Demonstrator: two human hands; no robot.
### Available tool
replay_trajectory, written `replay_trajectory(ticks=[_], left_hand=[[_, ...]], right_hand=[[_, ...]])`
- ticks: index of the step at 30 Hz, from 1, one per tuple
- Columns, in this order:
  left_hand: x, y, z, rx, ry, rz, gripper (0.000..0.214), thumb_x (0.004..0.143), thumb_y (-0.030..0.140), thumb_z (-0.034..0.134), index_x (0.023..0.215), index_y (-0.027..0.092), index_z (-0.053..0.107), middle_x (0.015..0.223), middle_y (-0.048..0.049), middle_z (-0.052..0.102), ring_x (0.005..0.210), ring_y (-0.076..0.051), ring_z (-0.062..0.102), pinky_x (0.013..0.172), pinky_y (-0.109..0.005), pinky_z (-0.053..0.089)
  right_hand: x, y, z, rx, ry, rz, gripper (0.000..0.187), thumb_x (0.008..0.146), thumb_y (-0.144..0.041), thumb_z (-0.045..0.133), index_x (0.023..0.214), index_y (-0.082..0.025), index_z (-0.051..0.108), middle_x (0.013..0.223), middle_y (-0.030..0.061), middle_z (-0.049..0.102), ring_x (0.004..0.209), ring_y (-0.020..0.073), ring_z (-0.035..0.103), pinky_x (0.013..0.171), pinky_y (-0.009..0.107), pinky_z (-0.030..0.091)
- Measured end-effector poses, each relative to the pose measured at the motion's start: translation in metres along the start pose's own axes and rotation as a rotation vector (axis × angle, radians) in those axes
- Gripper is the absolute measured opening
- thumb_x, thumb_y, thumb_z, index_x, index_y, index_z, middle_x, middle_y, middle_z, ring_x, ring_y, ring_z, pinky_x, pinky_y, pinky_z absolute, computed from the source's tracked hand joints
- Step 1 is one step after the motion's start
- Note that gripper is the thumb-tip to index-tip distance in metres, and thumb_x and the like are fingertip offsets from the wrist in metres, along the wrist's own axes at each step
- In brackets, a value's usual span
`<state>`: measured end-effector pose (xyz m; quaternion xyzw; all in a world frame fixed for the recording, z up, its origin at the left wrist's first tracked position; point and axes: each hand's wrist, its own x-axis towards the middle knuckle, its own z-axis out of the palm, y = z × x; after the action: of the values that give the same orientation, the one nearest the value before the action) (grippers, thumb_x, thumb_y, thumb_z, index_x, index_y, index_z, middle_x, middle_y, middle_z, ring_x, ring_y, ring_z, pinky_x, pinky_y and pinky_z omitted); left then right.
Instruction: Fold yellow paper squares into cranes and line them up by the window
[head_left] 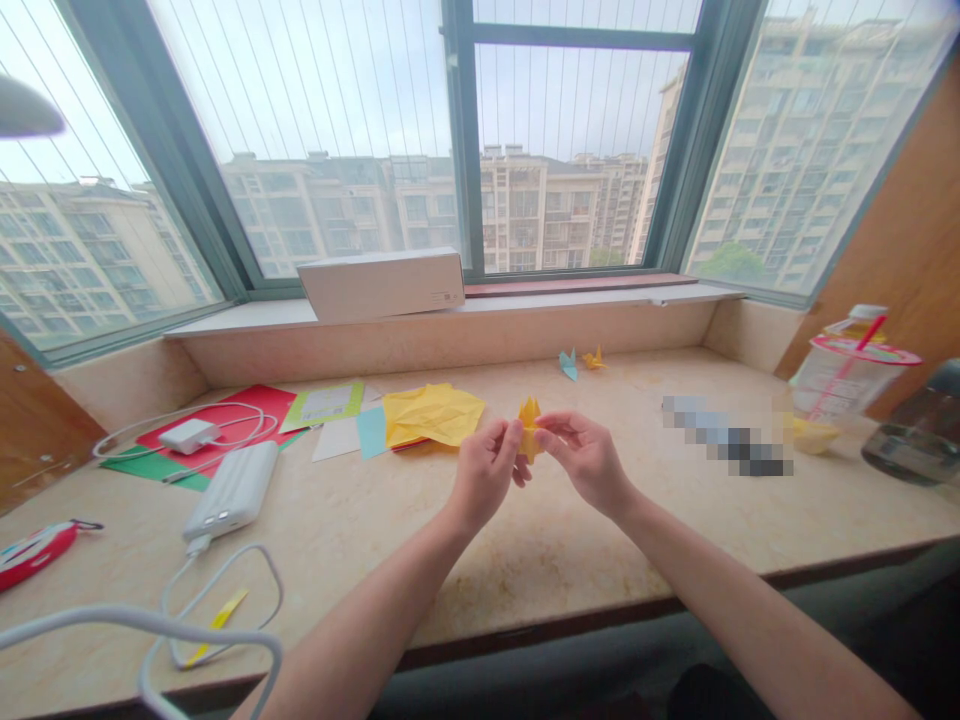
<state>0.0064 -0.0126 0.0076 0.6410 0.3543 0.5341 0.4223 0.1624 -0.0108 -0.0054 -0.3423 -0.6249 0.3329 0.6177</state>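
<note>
Between my two hands is a small piece of folded yellow origami paper (529, 412), its pointed tips sticking up above my fingers. My left hand (491, 465) pinches its left side with thumb and fingers. On the right side, my right hand (585, 455) grips it between thumb and forefinger. The lower part of the folded paper is partly covered by my fingers. Just left of my hands lies a creased yellow sheet (435, 412) on top of other paper. Farther back stand a light blue paper crane (568, 365) and an orange-yellow paper crane (594, 358).
A white power bank (232, 490) with cables, a charger (189, 436) and red paper (259, 400) lie at left. A white box (382, 283) stands on the sill. At right are a plastic cup (847, 385), a dark glass container (919, 440) and a blurred-out item (724, 437).
</note>
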Motion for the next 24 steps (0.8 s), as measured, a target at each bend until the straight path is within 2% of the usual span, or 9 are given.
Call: replay_trajectory(ticks=[7, 17, 24], left_hand=[[-0.0003, -0.0013, 0.0011, -0.026, -0.032, -0.031, 0.041, 0.088, 0.055, 0.058, 0.075, 0.016, 0.056, 0.053, 0.0025, 0.059, 0.042, -0.011, 0.060, 0.039, -0.019, 0.047], [-0.0001, 0.0008, 0.0019, 0.011, -0.030, -0.020, 0.046, 0.092, 0.056, 0.050, 0.072, 0.015, 0.057, 0.055, 0.0006, 0.060, 0.042, -0.011, 0.059, 0.039, -0.018, 0.046], [0.0002, 0.0004, 0.0007, 0.026, -0.001, 0.000, 0.048, 0.092, 0.059, 0.049, 0.070, 0.016, 0.057, 0.053, 0.0009, 0.059, 0.041, -0.010, 0.059, 0.038, -0.018, 0.044]], right_hand=[[0.0000, 0.0014, 0.0006, -0.055, 0.027, -0.029, 0.024, 0.081, -0.042, 0.073, 0.090, -0.019, 0.072, 0.088, 0.0073, 0.074, 0.081, 0.0205, 0.069, 0.077, 0.037, 0.058], [-0.0020, -0.0043, 0.0005, -0.011, 0.013, -0.034, 0.016, 0.086, -0.036, 0.068, 0.090, -0.020, 0.070, 0.085, 0.0053, 0.073, 0.080, 0.0187, 0.068, 0.076, 0.034, 0.057], [0.0003, -0.0059, -0.0006, 0.069, -0.021, -0.015, 0.022, 0.089, -0.042, 0.063, 0.097, -0.022, 0.066, 0.080, 0.0031, 0.071, 0.072, 0.0177, 0.067, 0.069, 0.033, 0.056]])
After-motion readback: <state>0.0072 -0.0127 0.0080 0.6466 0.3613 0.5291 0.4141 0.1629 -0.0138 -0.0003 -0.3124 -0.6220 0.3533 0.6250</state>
